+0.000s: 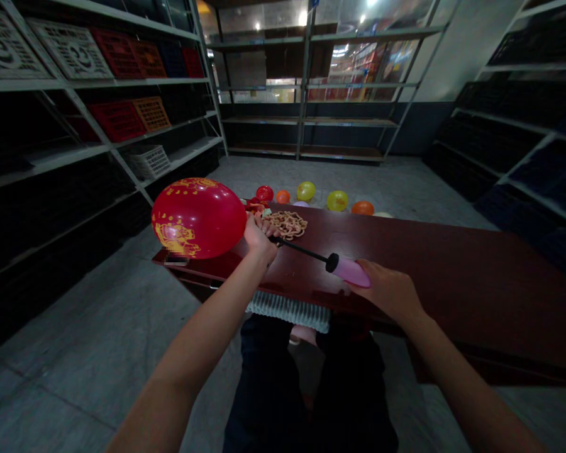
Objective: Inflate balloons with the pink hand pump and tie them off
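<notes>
A large red balloon [202,217] with yellow printing bulges out to the left of my left hand [260,238]. The fingers of that hand are closed round the balloon's neck, where the tip of the pump meets it. The balloon pump [351,270] has a pink barrel and a black rod, drawn well out between my hands. My right hand [387,286] is wrapped round the pink barrel. Just beyond my left hand, a heap of tan, ring-like loops [287,223] and some red, limp pieces [257,204] lie on the table.
The dark red table [434,270] stretches to the right. Several blown-up balloons, among them a yellow one [337,201] and an orange one [362,208], are beyond its far edge. Metal shelves [306,119] with crates [117,119] on the left line the room. A grey ribbed cloth [290,309] is near my lap.
</notes>
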Tool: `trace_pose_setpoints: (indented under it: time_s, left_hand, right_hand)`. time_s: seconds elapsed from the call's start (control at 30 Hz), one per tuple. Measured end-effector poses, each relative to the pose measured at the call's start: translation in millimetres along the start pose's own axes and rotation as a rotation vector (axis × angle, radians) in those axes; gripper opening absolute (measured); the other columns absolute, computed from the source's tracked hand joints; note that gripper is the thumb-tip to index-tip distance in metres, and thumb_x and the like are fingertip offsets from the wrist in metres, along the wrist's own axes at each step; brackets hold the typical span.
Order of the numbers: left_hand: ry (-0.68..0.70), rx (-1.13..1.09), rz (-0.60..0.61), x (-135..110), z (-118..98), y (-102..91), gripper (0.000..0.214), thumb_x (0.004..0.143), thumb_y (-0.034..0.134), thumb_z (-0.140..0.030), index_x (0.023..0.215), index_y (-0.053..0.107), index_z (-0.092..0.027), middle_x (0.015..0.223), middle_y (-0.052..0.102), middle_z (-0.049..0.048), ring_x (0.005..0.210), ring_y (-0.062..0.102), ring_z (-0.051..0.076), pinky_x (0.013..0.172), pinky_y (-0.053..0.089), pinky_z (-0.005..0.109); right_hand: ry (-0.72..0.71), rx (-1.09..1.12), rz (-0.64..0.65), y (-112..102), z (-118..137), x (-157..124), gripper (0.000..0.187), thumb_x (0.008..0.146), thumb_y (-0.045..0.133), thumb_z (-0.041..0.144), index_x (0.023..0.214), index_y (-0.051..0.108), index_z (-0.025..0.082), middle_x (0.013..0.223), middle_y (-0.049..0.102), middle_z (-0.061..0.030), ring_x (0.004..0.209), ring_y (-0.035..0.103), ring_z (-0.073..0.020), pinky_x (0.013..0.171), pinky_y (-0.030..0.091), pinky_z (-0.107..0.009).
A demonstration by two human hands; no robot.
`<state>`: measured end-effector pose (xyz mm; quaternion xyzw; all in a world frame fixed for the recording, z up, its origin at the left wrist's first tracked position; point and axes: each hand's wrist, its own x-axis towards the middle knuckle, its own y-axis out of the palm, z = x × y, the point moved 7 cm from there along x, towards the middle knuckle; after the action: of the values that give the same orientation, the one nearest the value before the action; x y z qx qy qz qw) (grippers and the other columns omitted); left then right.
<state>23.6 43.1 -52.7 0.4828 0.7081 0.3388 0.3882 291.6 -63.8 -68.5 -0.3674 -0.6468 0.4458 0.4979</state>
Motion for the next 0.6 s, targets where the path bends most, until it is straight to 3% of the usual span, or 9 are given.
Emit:
trace_pose_setpoints:
  time_s: [0.13,0.3,0.43,0.6]
  left_hand:
    - [0.077,-0.010,0.032,-8.3,-1.5,19.5,0.048,0.098,0.042,-0.036,0.057,0.024,-0.019,0.043,0.021,-0.0067,0.034,0.020,0.006,0.037,0.018,0.022]
    - [0.047,0.008,0.097,-36.6,23.6,40.0,0.050,0.098,0.044,-0.039,0.057,0.024,-0.019,0.042,0.020,-0.0068,0.033,0.019,0.006,0.037,0.015,0.023]
    - [-0.012,0.028,0.118,-54.8,42.6,42.8,0.052,0.097,0.045,-0.043,0.057,0.023,-0.020,0.042,0.020,-0.0068,0.032,0.019,0.006,0.038,0.016,0.023]
    - [-0.066,0.028,0.101,-49.5,44.0,37.9,0.050,0.098,0.043,-0.040,0.057,0.023,-0.020,0.041,0.020,-0.0064,0.032,0.018,0.007,0.037,0.015,0.023]
  right_hand:
    - [0.018,0.046,0.000,-7.3,7.4,8.0,0.045,0.085,0.050,0.058,0.109,0.062,0.021,0.093,0.073,-0.0079,0.070,0.067,-0.0219,0.055,0.037,-0.029]
    - [0.032,0.088,-0.012,-26.7,28.4,18.0,0.043,0.084,0.050,0.060,0.101,0.061,0.022,0.082,0.072,-0.0060,0.064,0.065,-0.0206,0.054,0.029,-0.028]
    - [0.050,0.052,-0.031,-43.8,45.9,24.4,0.044,0.084,0.050,0.061,0.099,0.061,0.021,0.083,0.072,-0.0064,0.062,0.064,-0.0206,0.053,0.025,-0.028]
    - [0.013,0.047,-0.074,-43.2,51.9,24.6,0.042,0.086,0.050,0.058,0.101,0.060,0.021,0.086,0.073,-0.0057,0.064,0.065,-0.0199,0.052,0.025,-0.028]
